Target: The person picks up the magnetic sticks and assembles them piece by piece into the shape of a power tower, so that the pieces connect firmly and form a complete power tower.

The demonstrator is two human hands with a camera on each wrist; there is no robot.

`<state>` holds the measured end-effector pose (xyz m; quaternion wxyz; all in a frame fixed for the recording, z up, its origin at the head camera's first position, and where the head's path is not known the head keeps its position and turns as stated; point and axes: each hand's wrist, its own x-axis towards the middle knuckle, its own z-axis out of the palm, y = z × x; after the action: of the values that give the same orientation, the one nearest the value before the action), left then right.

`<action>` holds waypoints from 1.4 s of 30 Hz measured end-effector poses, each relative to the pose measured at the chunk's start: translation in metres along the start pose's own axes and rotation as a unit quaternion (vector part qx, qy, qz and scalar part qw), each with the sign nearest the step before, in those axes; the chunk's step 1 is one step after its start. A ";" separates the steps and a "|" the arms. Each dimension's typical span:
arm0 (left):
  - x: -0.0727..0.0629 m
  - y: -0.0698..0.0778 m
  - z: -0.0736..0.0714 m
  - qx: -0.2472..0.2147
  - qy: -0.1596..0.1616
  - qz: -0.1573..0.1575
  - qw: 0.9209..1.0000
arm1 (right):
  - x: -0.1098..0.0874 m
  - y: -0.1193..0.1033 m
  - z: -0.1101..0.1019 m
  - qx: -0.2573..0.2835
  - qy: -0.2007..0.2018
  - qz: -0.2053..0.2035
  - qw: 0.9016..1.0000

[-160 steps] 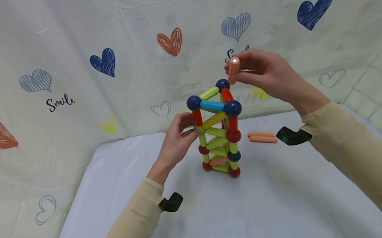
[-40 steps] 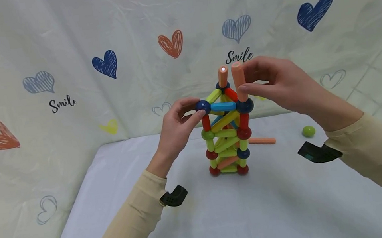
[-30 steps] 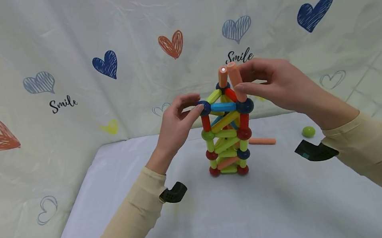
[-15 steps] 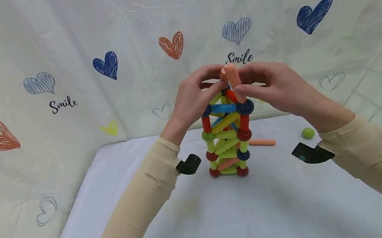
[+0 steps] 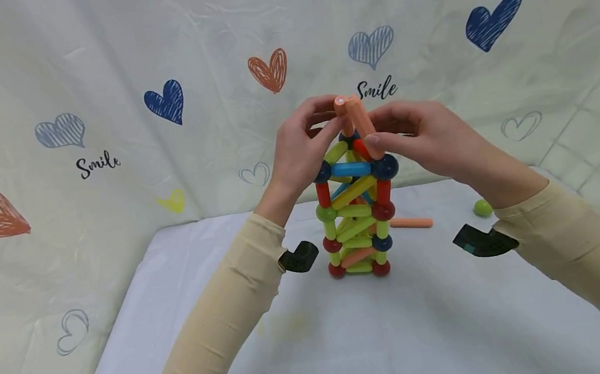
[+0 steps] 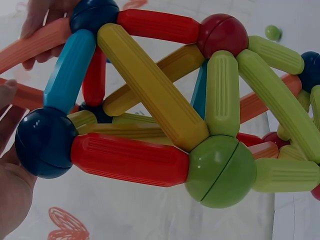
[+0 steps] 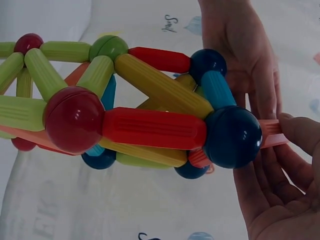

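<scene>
A tower of coloured magnetic rods and balls (image 5: 353,191) stands upright on the white cloth. At its top, my left hand (image 5: 300,143) pinches an orange magnetic rod (image 5: 344,116) that rises from the rear blue ball. My right hand (image 5: 430,135) pinches a second orange rod (image 5: 361,122), its foot on the front right blue ball (image 5: 384,167) and its top leaning left towards the first rod. The rods' upper ends are close together; I cannot tell whether they touch. In the left wrist view a blue ball (image 6: 45,143) sits beside my left fingers.
One loose orange rod (image 5: 411,223) lies on the cloth right of the tower. Further right, a green ball (image 5: 483,208) rests near my right sleeve. A hanging sheet (image 5: 214,141) printed with hearts stands behind the table.
My left hand has moved from the front left blue ball up to the rear orange rod, which now tilts left. The right hand's rod has tipped further left.
</scene>
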<state>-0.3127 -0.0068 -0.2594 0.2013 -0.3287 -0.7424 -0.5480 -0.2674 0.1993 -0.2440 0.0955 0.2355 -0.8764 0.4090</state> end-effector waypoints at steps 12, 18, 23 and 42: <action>0.000 -0.001 -0.001 -0.003 -0.008 -0.008 1.000 | -0.001 0.002 0.000 0.004 -0.008 0.014 1.000; -0.011 -0.012 -0.008 -0.022 -0.006 -0.020 1.000 | -0.006 0.010 -0.004 0.015 -0.007 0.022 1.000; -0.032 -0.025 -0.021 -0.035 -0.019 -0.064 0.997 | -0.013 0.046 -0.004 0.012 0.004 0.056 0.998; -0.067 -0.044 -0.035 -0.108 -0.081 -0.101 0.986 | -0.055 0.235 0.080 -0.233 -0.112 0.080 0.963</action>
<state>-0.2991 -0.0657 -0.3224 0.0470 -0.3150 -0.7220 -0.6143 -0.3330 0.2872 -0.4732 0.0155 0.1804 -0.9685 0.1711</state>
